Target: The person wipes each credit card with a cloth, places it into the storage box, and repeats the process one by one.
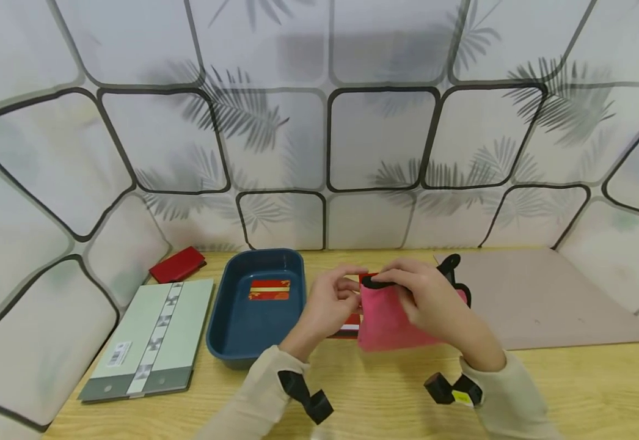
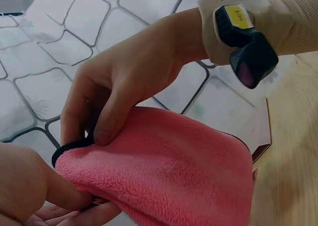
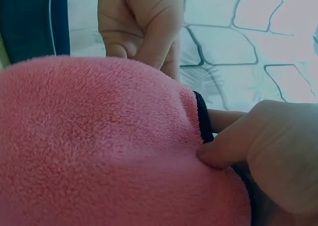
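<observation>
Pink plush fabric with a short, fuzzy pile and dark trim makes up the soft piece (image 1: pixel 385 324) held up over the desk (image 1: pixel 363 397), just to the right of the blue tray (image 1: pixel 253 333). The right hand (image 1: pixel 429 296) pinches its dark edge, thumb in front and finger behind. The left hand (image 1: pixel 327 302) has bent fingers at the near corner; whether it grips cloth or something under it, I cannot tell.

The tray is smooth, deep and round-cornered, with a red-and-gold card (image 1: pixel 269 289) lying flat inside. Left of the tray lie a pale green folder (image 1: pixel 157 330) with a patterned band and a red wallet-like item (image 1: pixel 178 264). Well right of the tray is a flat pinkish board (image 1: pixel 550 299). The soft piece partly covers a red striped item (image 1: pixel 348 328); black loops (image 1: pixel 450 264) stick up at its far end.
</observation>
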`<state>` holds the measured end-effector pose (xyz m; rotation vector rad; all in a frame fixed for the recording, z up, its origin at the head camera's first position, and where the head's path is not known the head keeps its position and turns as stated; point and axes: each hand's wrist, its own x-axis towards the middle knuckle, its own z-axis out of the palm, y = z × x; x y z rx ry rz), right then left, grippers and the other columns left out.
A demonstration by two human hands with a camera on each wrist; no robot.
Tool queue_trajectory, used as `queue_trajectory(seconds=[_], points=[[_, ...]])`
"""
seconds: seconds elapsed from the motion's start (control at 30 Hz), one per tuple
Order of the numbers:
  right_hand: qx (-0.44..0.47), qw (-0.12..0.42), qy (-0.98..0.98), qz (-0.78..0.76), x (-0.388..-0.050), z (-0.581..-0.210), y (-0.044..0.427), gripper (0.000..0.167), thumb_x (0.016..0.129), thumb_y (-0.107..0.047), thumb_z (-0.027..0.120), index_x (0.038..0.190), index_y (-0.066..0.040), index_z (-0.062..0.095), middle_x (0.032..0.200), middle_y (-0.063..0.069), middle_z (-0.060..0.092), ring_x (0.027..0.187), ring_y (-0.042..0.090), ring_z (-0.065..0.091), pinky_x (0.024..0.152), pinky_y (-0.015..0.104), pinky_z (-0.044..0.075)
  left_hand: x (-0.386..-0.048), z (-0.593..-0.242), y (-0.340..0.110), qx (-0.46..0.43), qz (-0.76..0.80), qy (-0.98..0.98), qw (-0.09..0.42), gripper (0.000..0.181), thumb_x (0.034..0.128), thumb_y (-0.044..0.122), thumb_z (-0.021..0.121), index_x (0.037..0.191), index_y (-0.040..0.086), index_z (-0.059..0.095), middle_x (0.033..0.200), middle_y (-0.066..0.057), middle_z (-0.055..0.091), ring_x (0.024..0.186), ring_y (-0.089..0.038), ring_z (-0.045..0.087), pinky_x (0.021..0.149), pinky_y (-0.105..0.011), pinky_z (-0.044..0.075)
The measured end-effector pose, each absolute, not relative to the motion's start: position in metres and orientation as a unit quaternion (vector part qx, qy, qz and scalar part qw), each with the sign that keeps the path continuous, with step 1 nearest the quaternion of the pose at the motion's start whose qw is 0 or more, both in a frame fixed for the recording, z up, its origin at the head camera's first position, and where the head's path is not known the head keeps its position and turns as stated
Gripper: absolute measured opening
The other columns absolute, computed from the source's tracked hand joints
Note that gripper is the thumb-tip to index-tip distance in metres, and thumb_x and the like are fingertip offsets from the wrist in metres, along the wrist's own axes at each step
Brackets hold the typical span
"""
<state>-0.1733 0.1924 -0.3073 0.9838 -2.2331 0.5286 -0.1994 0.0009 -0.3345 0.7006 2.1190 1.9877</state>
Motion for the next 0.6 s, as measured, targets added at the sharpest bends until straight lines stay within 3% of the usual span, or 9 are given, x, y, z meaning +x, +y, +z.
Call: queue_trajectory(seconds=[0.2, 0.4, 0.6], points=[[0.341, 0.298, -0.871, 0.19, -0.172, -0.304, 0.2, 0.036, 0.076, 0.019, 0.057, 0.097, -0.005, 0.073, 0.098, 0.005, 0.067, 0.086, 0.021, 0.066, 0.071, 0.038, 0.055, -0.197, -0.336, 0.007, 0.219, 0.669, 0.704, 0.093, 0.045, 0.0862, -0.019, 0.046, 0.126, -0.001, 0.058, 0.094, -0.021, 0.068, 0.067, -0.027, 0.065, 0.064, -0.033, 0.06], [0.316, 0.293, -0.884, 0.181, -0.173, -0.3, 0.212, 0.034, 0.08, 0.016, 0.056, 0.099, -0.006, 0.072, 0.098, 0.006, 0.067, 0.087, 0.022, 0.066, 0.073, 0.04, 0.056, -0.199, -0.332, 0.002, 0.213, 0.676, 0.698, 0.106, 0.044, 0.0867, -0.018, 0.049, 0.126, -0.001, 0.057, 0.08, -0.006, 0.054, 0.061, -0.014, 0.057, 0.07, -0.041, 0.06], [0.3, 0.3, -0.887, 0.181, -0.173, -0.295, 0.224, 0.036, 0.078, 0.017, 0.057, 0.101, -0.007, 0.072, 0.099, 0.005, 0.067, 0.088, 0.022, 0.065, 0.074, 0.042, 0.055, -0.204, -0.329, -0.008, 0.218, 0.683, 0.69, 0.1, 0.043, 0.0873, -0.018, 0.049, 0.127, -0.002, 0.055, 0.077, -0.003, 0.05, 0.059, -0.012, 0.054, 0.072, -0.041, 0.06]])
